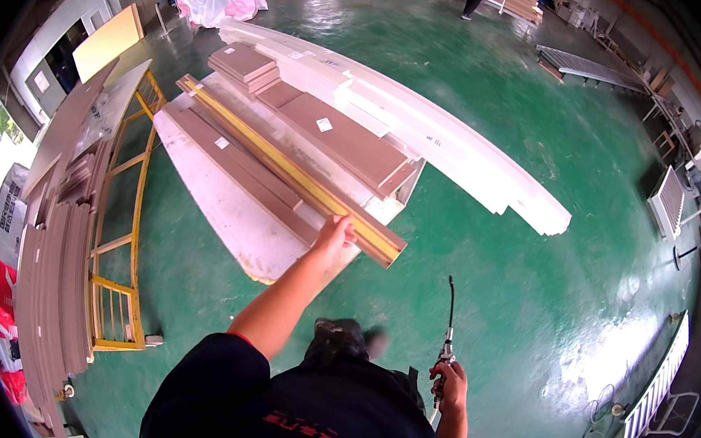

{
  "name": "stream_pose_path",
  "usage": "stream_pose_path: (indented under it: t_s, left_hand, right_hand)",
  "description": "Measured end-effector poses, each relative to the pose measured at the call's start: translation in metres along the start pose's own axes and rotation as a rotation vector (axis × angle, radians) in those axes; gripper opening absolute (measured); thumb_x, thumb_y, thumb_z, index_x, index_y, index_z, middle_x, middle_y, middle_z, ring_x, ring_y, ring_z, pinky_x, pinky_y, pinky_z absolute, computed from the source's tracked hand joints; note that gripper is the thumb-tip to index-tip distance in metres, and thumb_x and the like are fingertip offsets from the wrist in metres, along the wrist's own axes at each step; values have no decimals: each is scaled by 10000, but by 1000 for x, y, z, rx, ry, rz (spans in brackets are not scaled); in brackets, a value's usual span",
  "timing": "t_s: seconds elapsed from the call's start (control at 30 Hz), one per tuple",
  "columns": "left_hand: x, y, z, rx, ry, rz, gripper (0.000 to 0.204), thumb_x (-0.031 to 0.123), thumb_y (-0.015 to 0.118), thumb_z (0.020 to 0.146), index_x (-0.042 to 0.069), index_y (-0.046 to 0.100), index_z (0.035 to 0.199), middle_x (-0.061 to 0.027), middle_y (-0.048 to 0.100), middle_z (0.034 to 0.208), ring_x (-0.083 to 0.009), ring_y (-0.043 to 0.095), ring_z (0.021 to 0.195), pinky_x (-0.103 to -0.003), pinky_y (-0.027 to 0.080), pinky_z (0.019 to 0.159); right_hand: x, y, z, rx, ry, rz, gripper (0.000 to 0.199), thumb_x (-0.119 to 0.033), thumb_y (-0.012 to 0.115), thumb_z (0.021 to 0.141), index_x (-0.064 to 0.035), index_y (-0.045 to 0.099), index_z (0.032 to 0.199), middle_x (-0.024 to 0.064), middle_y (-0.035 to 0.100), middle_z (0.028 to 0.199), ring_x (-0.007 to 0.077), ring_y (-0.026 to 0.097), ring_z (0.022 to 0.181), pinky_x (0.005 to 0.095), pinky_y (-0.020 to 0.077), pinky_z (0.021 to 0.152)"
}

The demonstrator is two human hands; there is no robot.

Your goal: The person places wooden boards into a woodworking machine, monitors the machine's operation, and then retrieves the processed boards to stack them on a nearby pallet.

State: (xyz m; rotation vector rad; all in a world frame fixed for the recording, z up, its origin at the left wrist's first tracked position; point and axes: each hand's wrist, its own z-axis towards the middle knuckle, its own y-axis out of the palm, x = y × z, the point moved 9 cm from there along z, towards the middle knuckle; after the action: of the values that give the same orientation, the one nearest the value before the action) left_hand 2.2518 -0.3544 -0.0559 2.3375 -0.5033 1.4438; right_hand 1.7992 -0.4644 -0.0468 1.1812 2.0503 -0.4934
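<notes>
My left hand (pixel 335 236) reaches forward and rests on the near end of a long brown strip with a yellow edge (pixel 288 168) that lies diagonally on a stack of brown and white boards (pixel 349 140). The fingers curl over the strip's end. My right hand (pixel 449 384) hangs low at my side, closed around the grip of a slim air blow gun (pixel 448 328) whose thin black nozzle points up and away from me. A hose trails from it toward the floor at the right.
Long white planks (pixel 457 149) fan out to the right of the stack. A yellow metal rack (pixel 121 224) with brown panels (pixel 54 276) stands at the left. The green floor (pixel 530 260) spreads to the right, with white racks (pixel 657 383) near the right rim. A person stands far back.
</notes>
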Motion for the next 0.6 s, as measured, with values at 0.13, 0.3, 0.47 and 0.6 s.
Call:
stream_pose_path:
  t_s: [0.13,0.3,0.47,0.6]
  left_hand:
    - [10,-11,103,131,-79,-48,556,479,558,913,7,486,1197,-140,585,1038,-257,638,873,-398,558,735]
    - [-1,-60,219,331,-206,-24,729,589,552,881,-19,446,1271,-159,589,1091,-296,649,904,-424,550,699]
    - [0,-66,274,197,-298,-127,592,584,629,845,73,525,1127,-89,606,976,-231,598,856,-405,484,779]
    - [0,-64,270,126,-311,-241,397,478,712,821,135,543,925,-5,557,792,-145,523,718,-311,445,692]
  right_hand:
    - [-33,8,14,81,4,90,83,-116,569,872,-44,545,906,102,628,763,99,458,443,247,385,384]
    - [-13,2,26,315,102,137,81,-107,575,856,-52,536,903,68,610,730,72,420,426,223,331,362]
    - [-12,38,23,388,207,178,79,-114,577,873,-56,549,918,67,622,735,83,440,456,231,347,389]
    - [-27,70,33,346,192,135,112,-134,594,887,-40,570,943,72,643,775,91,483,488,237,383,421]
